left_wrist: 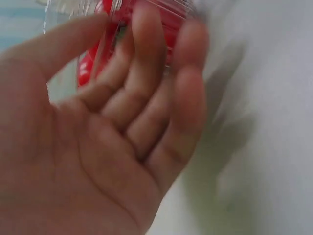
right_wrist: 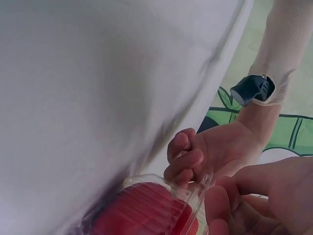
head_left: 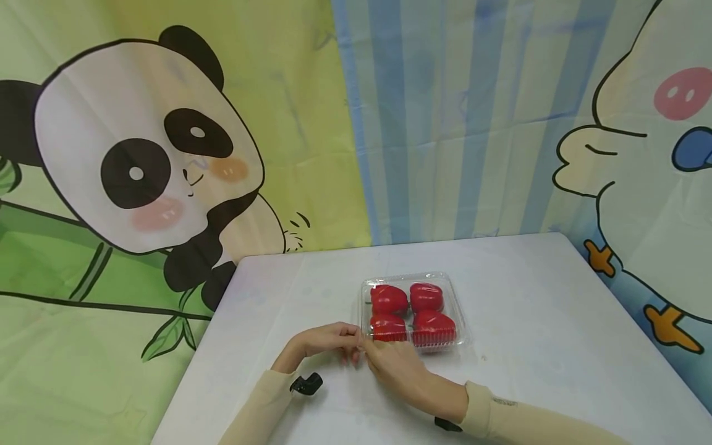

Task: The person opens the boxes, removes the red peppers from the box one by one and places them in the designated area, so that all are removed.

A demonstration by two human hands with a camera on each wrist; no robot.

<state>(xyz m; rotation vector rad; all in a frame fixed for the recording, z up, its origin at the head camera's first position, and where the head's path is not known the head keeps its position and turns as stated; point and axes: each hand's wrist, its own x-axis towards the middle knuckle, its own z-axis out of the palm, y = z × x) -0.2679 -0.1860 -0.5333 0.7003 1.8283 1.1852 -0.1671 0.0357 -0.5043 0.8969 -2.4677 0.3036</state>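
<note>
A clear plastic clamshell box [head_left: 457,304] sits on the white table, holding several glossy red bell peppers [head_left: 389,300]. Both hands meet at its near left corner. My left hand [head_left: 327,339] has its thumb and forefinger at the rim, pinching it, while the other fingers curve loosely below. My right hand [head_left: 399,367] pinches the plastic edge between thumb and fingertips, the back of the hand facing up. In the right wrist view the rim runs between the two hands, and the left forefinger is partly hidden. The box lies flat and its lid looks down.
The white table [head_left: 512,278] extends around the box on all sides. Behind it hangs a cloth backdrop with a cartoon panda [head_left: 150,154] at left and blue stripes. Black wrist devices [head_left: 306,384] sit at the cream sleeves.
</note>
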